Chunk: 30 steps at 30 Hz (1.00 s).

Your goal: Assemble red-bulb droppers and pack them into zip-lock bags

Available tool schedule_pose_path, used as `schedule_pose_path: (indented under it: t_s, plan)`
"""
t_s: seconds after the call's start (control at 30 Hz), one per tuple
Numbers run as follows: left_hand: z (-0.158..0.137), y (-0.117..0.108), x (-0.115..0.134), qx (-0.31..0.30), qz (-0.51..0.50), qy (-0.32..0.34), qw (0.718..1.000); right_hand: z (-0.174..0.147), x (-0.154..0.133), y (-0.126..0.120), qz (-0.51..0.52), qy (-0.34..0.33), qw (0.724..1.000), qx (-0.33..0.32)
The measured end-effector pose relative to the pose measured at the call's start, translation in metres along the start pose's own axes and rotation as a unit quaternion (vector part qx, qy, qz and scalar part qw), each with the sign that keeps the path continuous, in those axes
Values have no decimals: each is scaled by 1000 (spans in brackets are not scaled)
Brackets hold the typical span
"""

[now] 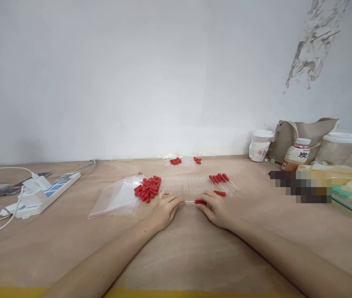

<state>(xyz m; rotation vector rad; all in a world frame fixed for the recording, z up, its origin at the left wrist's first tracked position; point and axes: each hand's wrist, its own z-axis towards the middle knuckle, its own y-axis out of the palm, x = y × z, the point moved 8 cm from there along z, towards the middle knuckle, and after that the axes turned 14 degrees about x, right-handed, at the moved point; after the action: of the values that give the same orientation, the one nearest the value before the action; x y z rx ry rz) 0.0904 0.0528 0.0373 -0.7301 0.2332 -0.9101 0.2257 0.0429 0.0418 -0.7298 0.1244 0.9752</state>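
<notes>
Between my hands a thin clear dropper tube (189,202) lies level just above the brown table. Its left end is pinched in the fingers of my left hand (165,209). My right hand (215,207) is closed on a red rubber bulb (200,202) at the tube's right end; how far the tube sits inside it is hidden. Behind my hands are rows of bare clear tubes (171,185). A pile of loose red bulbs (148,188) lies to the left. At the right lie several droppers with bulbs (219,178), and one more red bulb (220,193) is beside my right hand.
Clear plastic bags (114,200) lie left of the bulb pile. A bagged dropper set (185,161) rests by the wall. Farther left is a white power strip (51,192) with cables. A paper cup (260,145), a bottle (298,155) and a grey bag (306,128) stand at right.
</notes>
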Motion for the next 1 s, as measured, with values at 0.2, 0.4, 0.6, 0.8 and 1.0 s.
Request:
schedule_pose_path:
  t_s: [0.2, 0.4, 0.6, 0.8, 1.0]
  plan:
    - [-1, 0, 3, -2, -17, 13, 1000, -1, 4, 3, 15, 19, 1000, -11]
    - [-1, 1, 7, -9, -30, 35, 999, -2, 4, 3, 26, -6, 1000, -8]
    - [0, 1, 10, -21, -19, 51, 998, -3, 3, 3, 32, -31, 999, 0]
    - [1, -4, 13, 10, -15, 72, 997, -3, 2, 2, 31, -48, 998, -9]
    - [2, -4, 18, 5, 14, 93, 996, -4, 1, 4, -18, -81, 997, -8]
